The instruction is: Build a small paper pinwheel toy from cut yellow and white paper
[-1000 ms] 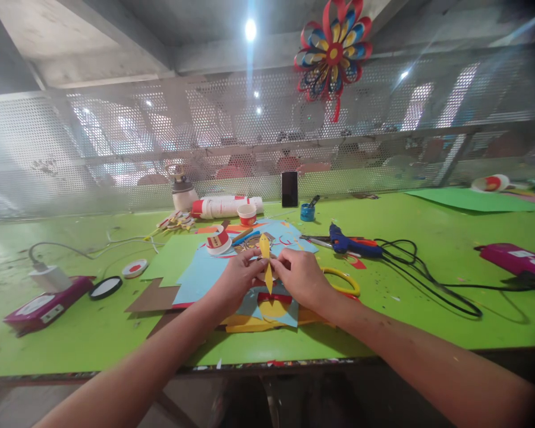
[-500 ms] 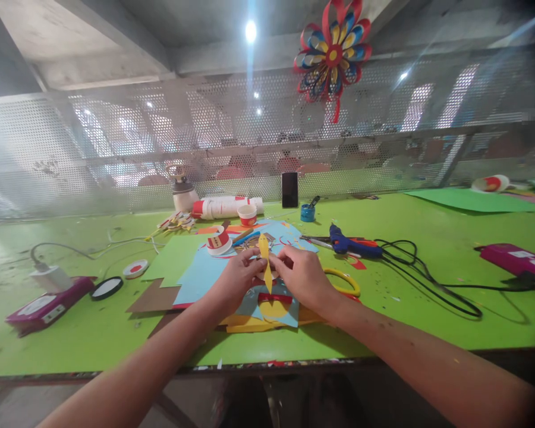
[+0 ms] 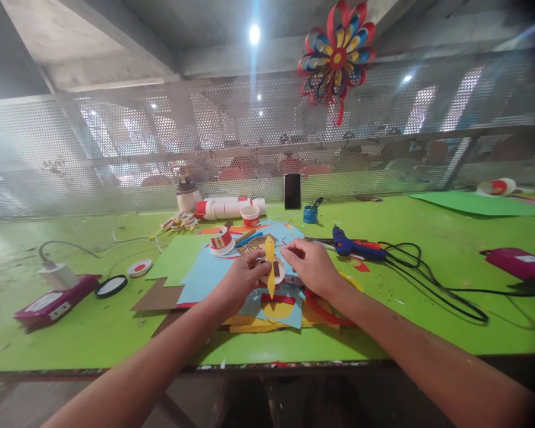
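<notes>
My left hand [image 3: 243, 279] pinches a yellow pointed paper strip [image 3: 270, 261] fixed to a small round disc [image 3: 278, 271], holding it upright over a pile of coloured paper. My right hand [image 3: 311, 268] is just to the right of the strip, a small gap away, with its fingers curled; I cannot tell whether it holds anything. Under the hands lie a light blue sheet [image 3: 203, 274], yellow and red cut pieces [image 3: 274, 309] and scissors with a yellow handle [image 3: 351, 280].
A blue glue gun [image 3: 352, 246] with a black cable [image 3: 428, 282] lies to the right. Magenta boxes [image 3: 56, 300] [image 3: 519, 263] sit at both sides. Cups [image 3: 229, 207], a phone [image 3: 292, 190] and a blue pot [image 3: 310, 214] stand by the mesh wall. The table's edge [image 3: 267, 362] is near me.
My right hand has let go of the yellow strip and drawn slightly right. The left hand keeps hold and has lowered it a little.
</notes>
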`<state>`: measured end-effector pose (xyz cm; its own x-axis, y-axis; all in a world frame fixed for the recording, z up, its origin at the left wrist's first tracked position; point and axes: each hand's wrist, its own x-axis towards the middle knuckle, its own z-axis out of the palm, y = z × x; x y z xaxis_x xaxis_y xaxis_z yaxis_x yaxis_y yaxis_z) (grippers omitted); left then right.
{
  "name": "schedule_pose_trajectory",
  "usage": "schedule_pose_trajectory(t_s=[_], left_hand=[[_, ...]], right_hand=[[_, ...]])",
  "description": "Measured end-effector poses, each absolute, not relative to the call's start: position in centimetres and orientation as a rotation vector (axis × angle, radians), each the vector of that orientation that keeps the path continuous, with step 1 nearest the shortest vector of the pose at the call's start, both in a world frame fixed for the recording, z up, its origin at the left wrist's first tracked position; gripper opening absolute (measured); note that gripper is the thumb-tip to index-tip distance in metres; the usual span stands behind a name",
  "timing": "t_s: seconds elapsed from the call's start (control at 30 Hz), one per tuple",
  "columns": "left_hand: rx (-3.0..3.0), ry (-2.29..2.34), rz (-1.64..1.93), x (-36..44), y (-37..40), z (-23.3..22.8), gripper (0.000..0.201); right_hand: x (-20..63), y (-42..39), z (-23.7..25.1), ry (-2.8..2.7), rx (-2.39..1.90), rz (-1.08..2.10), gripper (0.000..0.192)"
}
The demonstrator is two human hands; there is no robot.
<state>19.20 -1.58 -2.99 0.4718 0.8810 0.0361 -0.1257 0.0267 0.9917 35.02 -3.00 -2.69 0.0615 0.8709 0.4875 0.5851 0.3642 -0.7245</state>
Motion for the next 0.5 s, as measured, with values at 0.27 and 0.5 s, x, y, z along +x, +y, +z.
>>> schedule_pose_trajectory(t_s=[0.27, 0.5], left_hand=[[1.361, 0.698, 0.789, 19.19, -1.7, -3.17, 0.025], [1.319, 0.645, 0.741, 19.13, -1.94, -3.11, 0.022]], right_hand=[[35.24, -2.59, -2.92, -1.606, -1.258, 0.58, 0.017], [35.29, -2.89, -2.49, -1.469, -1.213, 0.83, 0.02]])
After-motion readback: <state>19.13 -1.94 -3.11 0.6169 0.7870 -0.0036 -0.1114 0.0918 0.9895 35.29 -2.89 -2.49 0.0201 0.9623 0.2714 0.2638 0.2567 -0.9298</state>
